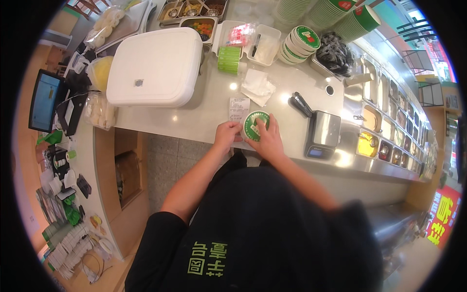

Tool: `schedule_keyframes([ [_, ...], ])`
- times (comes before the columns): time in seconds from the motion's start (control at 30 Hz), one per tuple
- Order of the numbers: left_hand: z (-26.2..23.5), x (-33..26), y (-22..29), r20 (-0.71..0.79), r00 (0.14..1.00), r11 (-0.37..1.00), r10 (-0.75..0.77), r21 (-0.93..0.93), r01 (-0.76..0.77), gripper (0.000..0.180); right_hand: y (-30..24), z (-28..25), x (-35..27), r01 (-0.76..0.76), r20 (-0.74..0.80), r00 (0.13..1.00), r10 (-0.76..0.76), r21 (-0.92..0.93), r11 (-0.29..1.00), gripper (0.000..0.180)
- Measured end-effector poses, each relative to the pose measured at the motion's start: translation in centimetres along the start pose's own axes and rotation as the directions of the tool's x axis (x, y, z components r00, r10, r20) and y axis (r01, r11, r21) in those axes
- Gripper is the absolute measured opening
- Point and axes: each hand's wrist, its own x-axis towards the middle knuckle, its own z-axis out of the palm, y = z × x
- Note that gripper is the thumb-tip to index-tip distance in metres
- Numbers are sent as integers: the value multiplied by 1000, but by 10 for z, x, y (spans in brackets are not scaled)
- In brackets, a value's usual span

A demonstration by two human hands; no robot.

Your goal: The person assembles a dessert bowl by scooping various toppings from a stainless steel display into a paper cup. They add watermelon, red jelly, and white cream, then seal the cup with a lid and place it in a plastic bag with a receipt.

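Observation:
A round green-and-white lidded paper cup (255, 124) stands on the pale counter (204, 104) near its front edge. My left hand (227, 134) grips the cup's left side. My right hand (265, 140) wraps its right side, with fingers lying over the lid. A small white paper receipt (239, 108) lies flat just behind the cup, to its left.
A large white lidded box (155, 65) sits at the left. Behind are crumpled napkins (257, 86), green tubes (228, 59), stacked cups and lids (300, 41). To the right are a small scale (323, 134), black tongs (300, 103) and topping trays (377, 131). A screen (44, 100) stands far left.

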Motion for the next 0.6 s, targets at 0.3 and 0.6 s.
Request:
schedule_keyframes([
  [0.3, 2, -3, 8, 117, 993, 997, -12, -71, 20, 24, 8, 12, -6, 8, -20, 1000, -7, 81, 997, 80],
  [0.6, 0, 0, 0, 102, 995, 996, 18, -87, -9, 22, 14, 22, -10, 99, -63, 993, -98, 13, 995, 79],
])
